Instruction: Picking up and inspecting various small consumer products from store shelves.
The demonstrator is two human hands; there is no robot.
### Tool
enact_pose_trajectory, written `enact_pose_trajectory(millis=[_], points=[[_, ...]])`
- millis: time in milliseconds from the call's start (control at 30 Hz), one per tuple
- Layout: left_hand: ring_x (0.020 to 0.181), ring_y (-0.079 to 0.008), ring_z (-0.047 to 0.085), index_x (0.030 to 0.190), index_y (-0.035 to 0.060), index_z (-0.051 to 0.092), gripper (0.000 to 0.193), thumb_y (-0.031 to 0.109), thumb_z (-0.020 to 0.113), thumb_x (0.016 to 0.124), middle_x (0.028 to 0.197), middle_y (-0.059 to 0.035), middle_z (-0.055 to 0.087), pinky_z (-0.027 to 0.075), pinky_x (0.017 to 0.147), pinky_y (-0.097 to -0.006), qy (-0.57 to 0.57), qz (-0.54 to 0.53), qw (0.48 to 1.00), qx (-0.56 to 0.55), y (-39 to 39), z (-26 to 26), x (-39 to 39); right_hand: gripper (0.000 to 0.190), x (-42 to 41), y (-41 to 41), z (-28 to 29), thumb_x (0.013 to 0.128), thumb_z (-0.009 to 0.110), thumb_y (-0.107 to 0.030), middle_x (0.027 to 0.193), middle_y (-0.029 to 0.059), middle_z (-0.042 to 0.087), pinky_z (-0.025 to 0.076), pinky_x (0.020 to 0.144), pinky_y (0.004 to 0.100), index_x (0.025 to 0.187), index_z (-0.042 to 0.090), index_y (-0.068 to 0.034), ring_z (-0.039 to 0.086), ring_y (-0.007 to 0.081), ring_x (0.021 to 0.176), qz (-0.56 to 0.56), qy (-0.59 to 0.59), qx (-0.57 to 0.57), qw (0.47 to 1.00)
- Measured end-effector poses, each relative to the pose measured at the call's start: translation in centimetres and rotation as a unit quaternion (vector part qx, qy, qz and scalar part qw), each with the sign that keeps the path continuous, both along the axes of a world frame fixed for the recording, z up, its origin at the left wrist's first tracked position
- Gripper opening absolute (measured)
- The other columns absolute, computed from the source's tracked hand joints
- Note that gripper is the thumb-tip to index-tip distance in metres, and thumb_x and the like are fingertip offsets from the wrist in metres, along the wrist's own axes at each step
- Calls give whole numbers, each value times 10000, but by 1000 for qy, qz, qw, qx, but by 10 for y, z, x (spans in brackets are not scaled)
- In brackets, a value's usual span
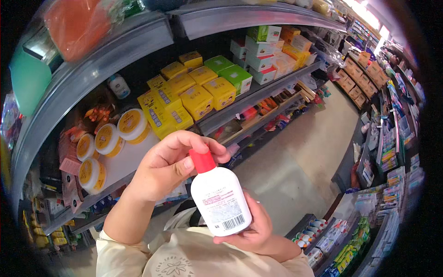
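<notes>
A white plastic bottle [221, 200] with a red cap [202, 161] is held in front of my chest, tilted with its cap up and to the left. Its printed back label and barcode face me. My left hand [169, 162] has its thumb and fingers around the red cap. The lower part of the bottle rests in my right hand [256, 221], whose fingers are partly hidden behind it. Whether the cap is turned or loose cannot be seen.
Left of my hands, a store shelf [131, 159] holds white tubs with yellow lids [131, 124], yellow boxes [197, 100] and green boxes [237, 76]. A small white bottle [118, 86] stands farther back. An aisle floor [294, 149] runs to the right, beside more stocked shelves [391, 155].
</notes>
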State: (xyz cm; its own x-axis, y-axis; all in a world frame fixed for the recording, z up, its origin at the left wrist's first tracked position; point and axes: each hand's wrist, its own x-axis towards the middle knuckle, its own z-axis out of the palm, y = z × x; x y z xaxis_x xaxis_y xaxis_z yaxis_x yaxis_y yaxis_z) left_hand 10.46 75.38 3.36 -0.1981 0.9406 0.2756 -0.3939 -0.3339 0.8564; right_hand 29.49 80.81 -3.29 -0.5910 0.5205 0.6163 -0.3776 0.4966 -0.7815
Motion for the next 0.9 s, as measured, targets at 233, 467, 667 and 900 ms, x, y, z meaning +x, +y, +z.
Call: enact_pose_trajectory(millis=[233, 467, 667, 900], points=[[985, -311, 521, 949, 71, 456, 154, 105, 535, 821, 1042, -199, 490, 419, 853, -408, -3, 18, 1000, 3, -5, -2, 0, 838, 0, -2, -4, 553, 812, -239, 923, 194, 567, 468, 647, 286, 1155, 365, 135, 599, 243, 783, 28, -8, -17, 999], [977, -313, 525, 938, 74, 452, 154, 100, 543, 816, 1020, -198, 493, 438, 824, -404, -1, 14, 1000, -4, -7, -5, 2, 833, 3, -3, -7, 554, 812, -235, 900, 194, 570, 471, 623, 287, 1148, 367, 142, 604, 248, 753, 16, 1, 3, 1000], [966, -319, 531, 932, 73, 453, 153, 99, 547, 814, 1017, -197, 497, 438, 821, -411, 4, 13, 1000, -14, -13, -5, 7, 832, 8, -6, -8, 553, 813, -227, 902, 192, 568, 469, 623, 283, 1152, 366, 138, 604, 243, 760, 21, -4, -5, 1000], [932, -316, 550, 957, 65, 459, 175, 100, 550, 811, 980, -197, 514, 448, 804, -411, 21, 18, 1000, -3, -17, -2, 8, 835, 10, -6, -16, 551, 814, -217, 905, 188, 566, 469, 635, 285, 1174, 366, 112, 600, 240, 768, 42, -9, -16, 999]])
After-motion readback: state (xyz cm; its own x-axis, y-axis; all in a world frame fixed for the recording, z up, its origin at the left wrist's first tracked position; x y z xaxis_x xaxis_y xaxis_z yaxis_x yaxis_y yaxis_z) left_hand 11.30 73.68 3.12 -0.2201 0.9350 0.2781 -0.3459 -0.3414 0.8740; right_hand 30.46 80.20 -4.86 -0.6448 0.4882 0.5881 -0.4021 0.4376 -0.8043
